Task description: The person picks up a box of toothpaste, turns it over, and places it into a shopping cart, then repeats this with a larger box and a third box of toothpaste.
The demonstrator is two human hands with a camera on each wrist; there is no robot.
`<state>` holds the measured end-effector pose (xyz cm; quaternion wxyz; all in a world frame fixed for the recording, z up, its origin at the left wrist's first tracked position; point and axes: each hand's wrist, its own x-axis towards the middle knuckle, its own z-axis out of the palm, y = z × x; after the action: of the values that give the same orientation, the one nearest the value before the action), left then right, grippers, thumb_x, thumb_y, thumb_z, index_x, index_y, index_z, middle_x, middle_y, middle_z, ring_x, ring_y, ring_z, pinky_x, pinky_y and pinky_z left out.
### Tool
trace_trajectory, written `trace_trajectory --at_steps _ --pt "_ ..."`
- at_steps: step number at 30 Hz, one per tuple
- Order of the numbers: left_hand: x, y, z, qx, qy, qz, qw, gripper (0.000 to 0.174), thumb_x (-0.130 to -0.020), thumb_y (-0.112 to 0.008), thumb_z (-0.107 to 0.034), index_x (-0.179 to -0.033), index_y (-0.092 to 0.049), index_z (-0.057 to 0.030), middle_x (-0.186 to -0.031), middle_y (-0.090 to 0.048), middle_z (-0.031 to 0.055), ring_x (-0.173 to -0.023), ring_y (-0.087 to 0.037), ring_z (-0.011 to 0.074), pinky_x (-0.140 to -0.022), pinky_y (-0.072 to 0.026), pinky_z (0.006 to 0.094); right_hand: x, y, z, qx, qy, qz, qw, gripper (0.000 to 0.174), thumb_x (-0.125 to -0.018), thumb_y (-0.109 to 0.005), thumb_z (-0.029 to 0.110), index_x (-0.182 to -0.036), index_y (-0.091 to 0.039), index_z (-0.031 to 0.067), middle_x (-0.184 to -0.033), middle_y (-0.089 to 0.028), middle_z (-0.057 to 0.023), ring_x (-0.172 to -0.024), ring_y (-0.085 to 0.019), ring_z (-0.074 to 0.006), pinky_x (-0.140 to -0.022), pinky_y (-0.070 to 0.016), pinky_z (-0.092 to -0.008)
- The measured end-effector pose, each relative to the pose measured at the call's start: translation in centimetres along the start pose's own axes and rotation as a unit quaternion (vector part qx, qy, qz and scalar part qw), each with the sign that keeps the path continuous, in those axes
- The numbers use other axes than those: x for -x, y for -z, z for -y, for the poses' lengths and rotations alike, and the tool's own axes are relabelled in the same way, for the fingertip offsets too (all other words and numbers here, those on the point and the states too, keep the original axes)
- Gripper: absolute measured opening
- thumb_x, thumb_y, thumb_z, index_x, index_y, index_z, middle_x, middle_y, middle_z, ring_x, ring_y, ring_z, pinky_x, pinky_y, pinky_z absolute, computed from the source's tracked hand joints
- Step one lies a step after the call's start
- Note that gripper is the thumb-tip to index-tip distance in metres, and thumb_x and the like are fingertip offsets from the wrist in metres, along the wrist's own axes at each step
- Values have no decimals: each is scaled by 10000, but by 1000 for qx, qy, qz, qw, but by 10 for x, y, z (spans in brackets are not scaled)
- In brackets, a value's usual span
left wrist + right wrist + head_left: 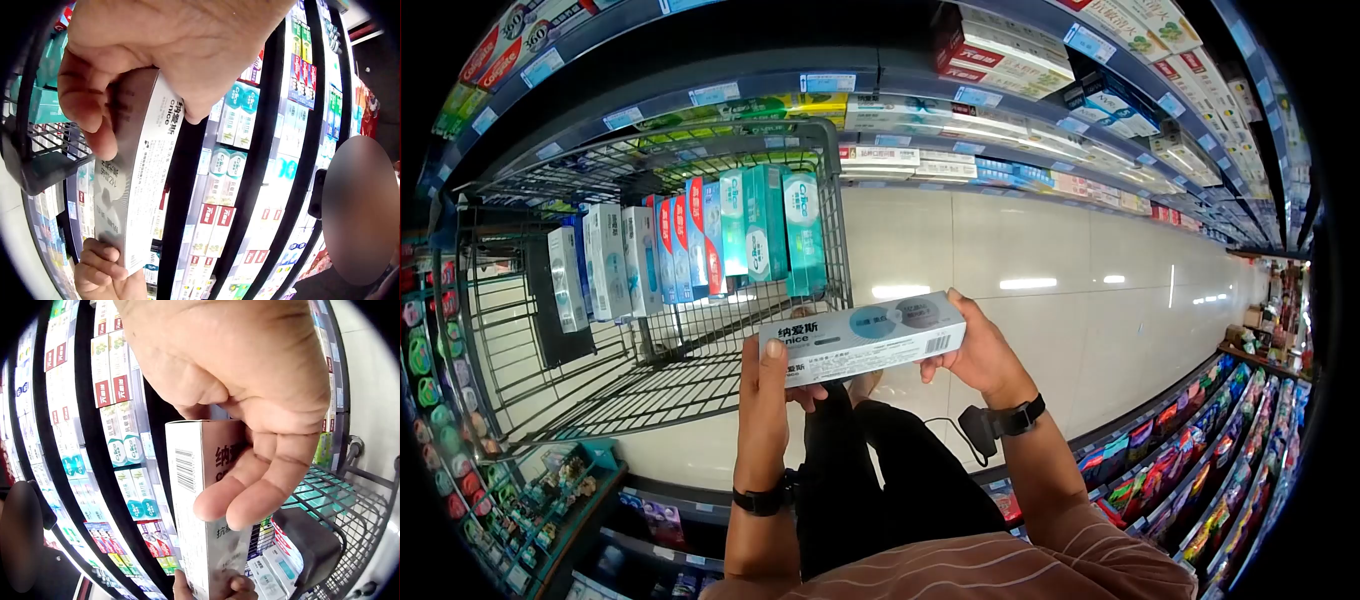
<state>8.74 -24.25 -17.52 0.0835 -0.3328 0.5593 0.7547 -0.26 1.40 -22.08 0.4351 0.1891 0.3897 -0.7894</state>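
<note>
A long silver-and-white toothpaste box [860,335] with dark lettering and two round patches is held level in front of the body. My left hand [765,400] grips its left end, thumb on the near face. At the other end, beside the barcode, my right hand [980,350] pinches the box between thumb and fingers. In the left wrist view, the box [134,181] runs down from the left hand [156,44] to the right fingers. The right wrist view shows two right-hand fingers lying across the lettered face of the box [215,512].
To the left stands a wire shopping cart [837,200] holding a row of upright toothpaste boxes [670,245], white, red-blue and green. Shelves of boxed toothpaste [1000,125] run along the far side. Tiled floor [1060,270] lies between them and colourful hanging packs [1170,440] at right.
</note>
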Motion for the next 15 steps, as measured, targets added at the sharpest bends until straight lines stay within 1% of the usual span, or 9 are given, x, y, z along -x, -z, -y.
trace_trajectory --at_steps 2,5,8,15 --pt "1 -3 -3 -22 4 -9 1000 556 -1037 -406 -582 -1148 -526 -51 -887 -683 92 -654 -629 145 -553 -457 269 -1 2 0 0 0 15 1000 567 -1086 -291 458 -1234 -577 -8 -997 -722 -188 -754 -714 -275 -604 -615 -378" --pt "-1 -3 -2 -22 -2 -6 1000 554 -1038 -407 -579 -1146 -531 -50 -885 -682 92 -657 -629 145 -555 -458 270 -3 3 0 -2 0 29 1000 570 -1086 -285 458 -1234 -576 -9 -995 -720 -189 -753 -714 -274 -608 -616 -379" --pt "-4 -1 2 9 -1 5 1000 506 -1049 -449 -494 -1194 -488 -12 -891 -680 119 -633 -646 145 -530 -490 242 -3 5 1 -1 2 30 1000 571 -1087 -283 458 -1232 -577 -9 -988 -721 -188 -755 -714 -272 -612 -616 -381" --pt "-2 -6 -5 2 -2 5 1000 519 -1047 -447 -506 -1186 -509 -10 -880 -678 110 -638 -640 137 -526 -485 241 0 2 8 -5 -2 14 1000 586 -1085 -284 470 -1228 -579 -15 -982 -723 -189 -773 -716 -270 -609 -613 -382"
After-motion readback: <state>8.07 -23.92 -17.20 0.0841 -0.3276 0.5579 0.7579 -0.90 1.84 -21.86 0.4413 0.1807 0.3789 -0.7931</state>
